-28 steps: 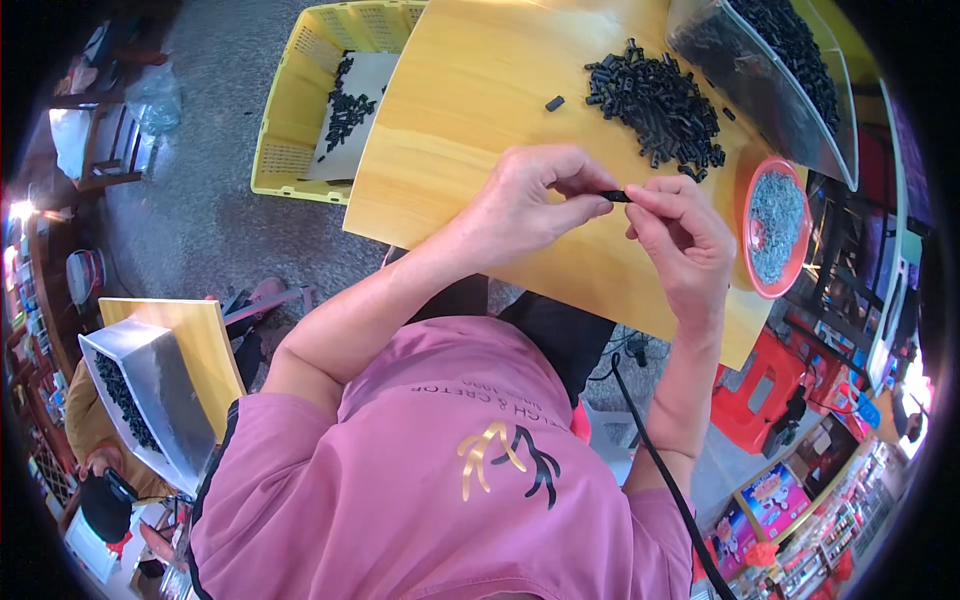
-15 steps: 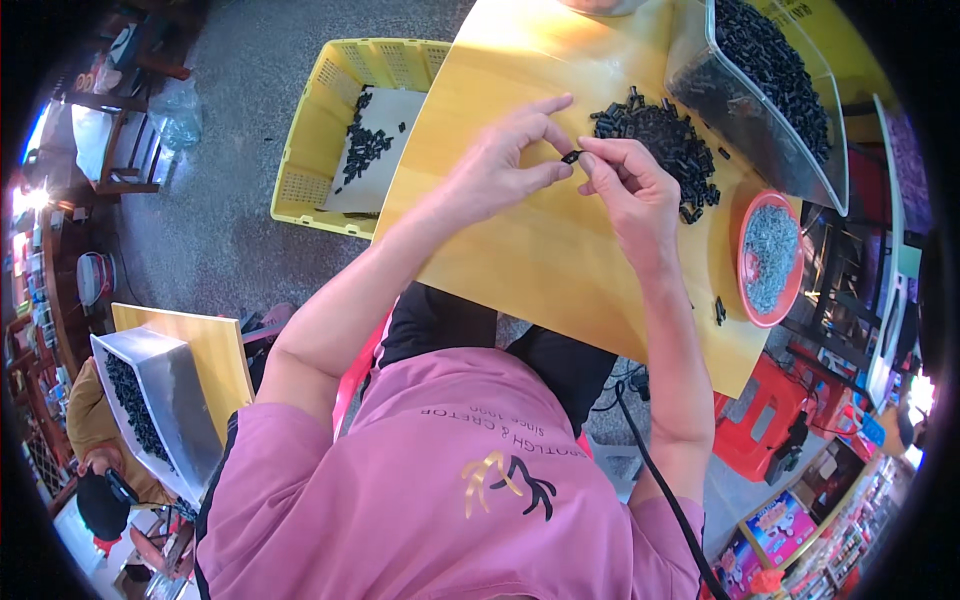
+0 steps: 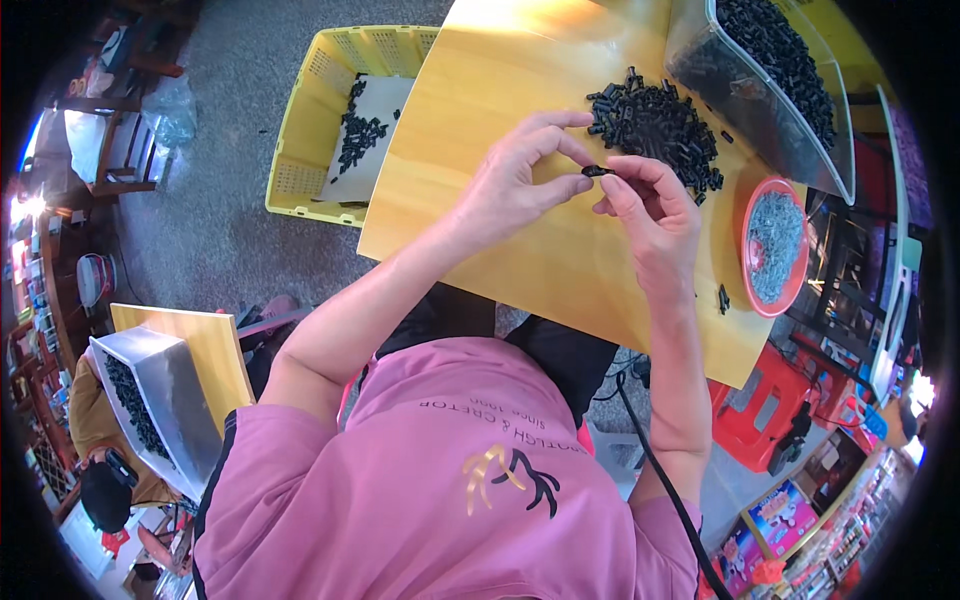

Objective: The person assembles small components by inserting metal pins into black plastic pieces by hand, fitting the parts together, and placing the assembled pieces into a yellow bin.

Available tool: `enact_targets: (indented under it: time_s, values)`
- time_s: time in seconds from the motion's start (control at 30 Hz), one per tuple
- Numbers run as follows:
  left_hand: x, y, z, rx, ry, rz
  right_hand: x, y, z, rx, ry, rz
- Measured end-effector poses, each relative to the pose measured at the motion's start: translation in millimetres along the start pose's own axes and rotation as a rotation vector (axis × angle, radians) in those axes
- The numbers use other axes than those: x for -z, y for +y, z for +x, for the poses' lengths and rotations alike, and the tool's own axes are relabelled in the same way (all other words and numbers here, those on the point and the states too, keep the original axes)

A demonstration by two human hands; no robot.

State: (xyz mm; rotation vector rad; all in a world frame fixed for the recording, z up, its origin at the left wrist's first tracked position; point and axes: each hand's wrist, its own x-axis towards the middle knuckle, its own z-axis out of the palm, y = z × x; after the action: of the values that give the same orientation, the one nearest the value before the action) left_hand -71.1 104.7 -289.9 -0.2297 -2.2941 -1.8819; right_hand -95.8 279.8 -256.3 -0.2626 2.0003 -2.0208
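Observation:
Above the yellow wood-look table (image 3: 500, 75), my two hands meet at a small black plastic piece (image 3: 597, 171). My left hand (image 3: 530, 175) pinches its left end between thumb and forefinger, the other fingers loosely bent. The thumb and fingertips of my right hand (image 3: 652, 205) close on the right end. Just beyond the hands lies a heap of short black tubular pieces (image 3: 660, 130). To the right of my right hand, a pink-orange bowl (image 3: 770, 308) holds many small clear or silvery bits (image 3: 775, 245), too fine to make out.
A clear bin (image 3: 745, 120) full of black pieces stands at the far right. A few loose black pieces (image 3: 724, 298) lie near the bowl. Left of the table, a yellow crate (image 3: 285, 190) holds scattered black pieces. Another person (image 3: 105, 490) sits lower left beside a clear bin (image 3: 190, 385). A red stool (image 3: 745, 425) stands right.
Both hands have shifted slightly right and toward me, with the black piece still between them. The right hand's fingers have curled more. The whole view has moved a little.

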Motion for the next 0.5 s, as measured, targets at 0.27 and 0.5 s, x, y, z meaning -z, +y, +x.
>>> enact_targets:
  time_s: [0.27,0.5]
  values:
    - [-1.9,-2.0,-6.1,-0.047,-0.022,-0.030,6.1,-0.2,-5.8,0.067,-0.031,-0.023]
    - [-2.3,-8.4,-5.8,-0.085,-0.027,-0.038,7.3,1.2,-5.6,0.077,-0.043,-0.061]
